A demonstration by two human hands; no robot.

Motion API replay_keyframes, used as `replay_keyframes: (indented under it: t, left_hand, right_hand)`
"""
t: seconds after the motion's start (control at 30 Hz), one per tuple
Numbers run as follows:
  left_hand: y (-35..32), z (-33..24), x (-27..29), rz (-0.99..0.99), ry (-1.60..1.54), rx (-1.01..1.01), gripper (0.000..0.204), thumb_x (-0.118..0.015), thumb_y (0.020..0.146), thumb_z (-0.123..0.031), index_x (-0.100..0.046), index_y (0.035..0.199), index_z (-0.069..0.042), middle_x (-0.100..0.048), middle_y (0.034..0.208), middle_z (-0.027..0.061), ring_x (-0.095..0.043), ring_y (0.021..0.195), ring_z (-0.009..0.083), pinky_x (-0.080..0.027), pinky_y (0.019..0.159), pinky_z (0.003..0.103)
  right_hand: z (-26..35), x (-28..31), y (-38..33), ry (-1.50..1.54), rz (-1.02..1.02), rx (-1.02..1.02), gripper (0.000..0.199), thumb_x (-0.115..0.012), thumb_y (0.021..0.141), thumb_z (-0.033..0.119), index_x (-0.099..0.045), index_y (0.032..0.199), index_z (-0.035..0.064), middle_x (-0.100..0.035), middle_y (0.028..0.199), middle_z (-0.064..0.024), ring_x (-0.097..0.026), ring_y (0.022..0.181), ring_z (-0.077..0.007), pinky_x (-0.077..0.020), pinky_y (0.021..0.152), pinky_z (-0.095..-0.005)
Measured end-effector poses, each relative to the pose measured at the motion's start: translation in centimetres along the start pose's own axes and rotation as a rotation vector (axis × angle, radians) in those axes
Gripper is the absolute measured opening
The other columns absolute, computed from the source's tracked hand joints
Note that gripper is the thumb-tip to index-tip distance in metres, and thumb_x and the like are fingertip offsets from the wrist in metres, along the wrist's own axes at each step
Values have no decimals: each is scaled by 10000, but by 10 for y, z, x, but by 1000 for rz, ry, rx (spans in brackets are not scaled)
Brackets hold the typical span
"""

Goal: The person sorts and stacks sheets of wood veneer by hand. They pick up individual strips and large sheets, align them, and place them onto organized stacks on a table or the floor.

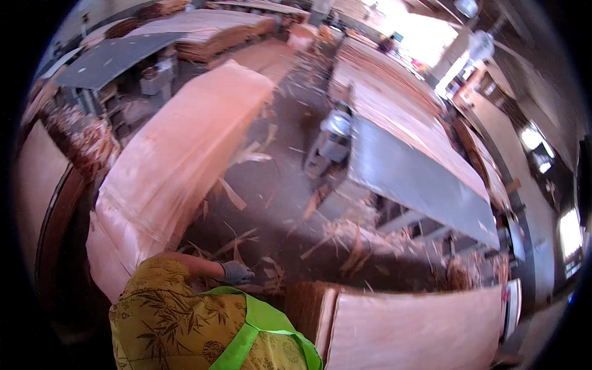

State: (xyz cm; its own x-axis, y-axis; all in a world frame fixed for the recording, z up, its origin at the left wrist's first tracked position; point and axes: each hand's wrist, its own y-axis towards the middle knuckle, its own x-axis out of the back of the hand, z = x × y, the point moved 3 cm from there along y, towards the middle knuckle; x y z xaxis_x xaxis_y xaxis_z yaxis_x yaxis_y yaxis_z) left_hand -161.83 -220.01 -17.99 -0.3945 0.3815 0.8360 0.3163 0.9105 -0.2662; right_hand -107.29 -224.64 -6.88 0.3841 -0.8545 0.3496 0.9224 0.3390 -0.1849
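Observation:
My left hand (237, 272), in a grey glove, reaches out to the right from a yellow patterned sleeve (154, 271). Its fingers look loosely stretched, slightly blurred, with nothing seen in them. Just left of the arm, a long pale pink wood veneer sheet (179, 135) runs from beside my body toward the back. Creases show in its near end, and whatever supports it underneath is hidden. Thin veneer strips (271, 271) lie near the hand. My right hand is out of view.
A veneer stack (413, 327) stands at the lower right. Behind it is a grey-topped table (413, 166) bearing layered sheets, with a metal motor-like unit (336, 126) at its side. Another grey table (117, 58) is at the far left. Scraps litter the dark floor (271, 179).

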Motion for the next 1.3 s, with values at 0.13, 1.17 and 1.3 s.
replay_keyframes:
  t: [0.13, 1.17, 1.3]
  left_hand:
    - [16, 57, -9, -69, -45, 86, 368, -470, 877, -345, -519, 1162, -117, -598, 1049, 138, -593, 907, 338, -477, 745, 446]
    - [170, 484, 295, -507, -337, 752, 334, -430, 891, -327, -589, 1033, -70, -624, 946, 205, -580, 880, 393, -443, 758, 461]
    - [203, 566, 354, -603, -407, 776, 338, -441, 889, -331, -592, 943, -33, -624, 908, 194, -584, 847, 375, -447, 752, 448]
  right_hand:
    - [19, -72, -2, -50, 23, 32, 261, -619, 798, 200, -529, 1011, 80, -597, 733, -147, -549, 617, -263, -496, 548, -437]
    - [243, -971, -509, -65, 1534, 406, 315, -573, 873, 249, -585, 1037, -19, -589, 884, -65, -528, 796, -193, -445, 693, -325]
    - [264, -1044, -622, -110, 1689, 487, 295, -569, 879, 243, -589, 1022, -15, -585, 860, -57, -526, 776, -180, -446, 680, -316]
